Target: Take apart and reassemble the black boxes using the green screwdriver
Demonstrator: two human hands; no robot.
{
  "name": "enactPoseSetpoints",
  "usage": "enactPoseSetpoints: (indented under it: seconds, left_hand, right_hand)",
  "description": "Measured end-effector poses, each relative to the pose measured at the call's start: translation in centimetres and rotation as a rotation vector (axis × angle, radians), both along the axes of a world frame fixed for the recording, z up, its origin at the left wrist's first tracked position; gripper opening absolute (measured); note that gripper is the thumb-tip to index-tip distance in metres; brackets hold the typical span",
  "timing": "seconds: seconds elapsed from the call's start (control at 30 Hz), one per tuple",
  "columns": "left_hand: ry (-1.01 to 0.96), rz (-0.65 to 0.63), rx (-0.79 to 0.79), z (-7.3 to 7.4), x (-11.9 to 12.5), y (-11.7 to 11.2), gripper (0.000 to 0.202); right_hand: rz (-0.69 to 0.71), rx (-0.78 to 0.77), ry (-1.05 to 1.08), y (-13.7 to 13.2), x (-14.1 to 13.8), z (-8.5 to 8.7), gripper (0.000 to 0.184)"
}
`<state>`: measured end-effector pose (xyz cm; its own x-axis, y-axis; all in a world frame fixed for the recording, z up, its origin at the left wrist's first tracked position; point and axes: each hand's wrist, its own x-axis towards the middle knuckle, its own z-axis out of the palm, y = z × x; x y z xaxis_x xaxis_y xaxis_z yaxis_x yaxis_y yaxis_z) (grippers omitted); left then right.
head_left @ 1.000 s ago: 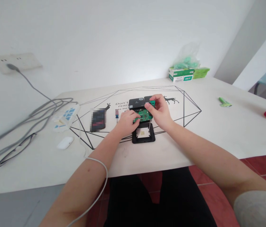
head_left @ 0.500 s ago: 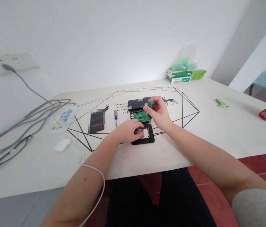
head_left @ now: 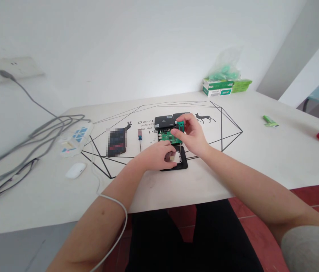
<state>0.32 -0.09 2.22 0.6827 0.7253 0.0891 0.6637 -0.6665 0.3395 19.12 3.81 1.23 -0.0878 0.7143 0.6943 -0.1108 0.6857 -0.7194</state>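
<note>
My right hand (head_left: pixel 192 136) is closed round a green-handled screwdriver (head_left: pixel 180 126), held upright with its thin shaft pointing down at a black square frame (head_left: pixel 182 164) on the table. My left hand (head_left: pixel 157 155) lies over that frame, its fingers curled on the left side of a pale part inside it. Just behind the hands a green circuit board (head_left: pixel 167 136) rests in an opened black box, with two black box covers (head_left: pixel 163 122) behind it.
A small blue-and-red screwdriver (head_left: pixel 140 136) and a dark phone (head_left: pixel 116 142) lie left of the box. Further left are a power strip (head_left: pixel 76 138) with grey cables, a white earbud case (head_left: pixel 76 170) and glasses (head_left: pixel 9 181). Green cartons (head_left: pixel 218 87) stand far back; a green lighter (head_left: pixel 270 121) lies right.
My left hand has moved from the green circuit board toward me onto the black frame. The right hand keeps the screwdriver upright in nearly the same place.
</note>
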Motion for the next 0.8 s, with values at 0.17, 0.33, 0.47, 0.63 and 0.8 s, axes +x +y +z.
enactPoseSetpoints:
  seconds: [0.17, 0.33, 0.47, 0.63, 0.8]
  left_hand:
    - [-0.019, -0.005, 0.015, -0.3, 0.4, -0.1, 0.021]
    - [-0.03, -0.019, 0.03, -0.6, 0.7, -0.1, 0.021]
    - [-0.067, -0.019, 0.02, -0.9, 1.0, -0.1, 0.022]
    - [-0.058, -0.013, 0.012, -1.0, 1.3, -0.1, 0.022]
    - [-0.093, -0.028, -0.014, -0.9, 1.2, -0.2, 0.019]
  right_hand:
    - [0.095, -0.074, 0.004, -0.6, 0.3, 0.8, 0.038]
    - [0.099, -0.117, -0.005, -0.8, 0.3, 1.3, 0.04]
    - [0.084, -0.09, 0.024, -0.4, 0.1, 0.9, 0.043]
    - [0.05, -0.066, 0.02, -0.2, 0.2, 0.4, 0.04]
    - [0.033, -0.015, -0.127, 0.0, 0.2, -0.9, 0.045]
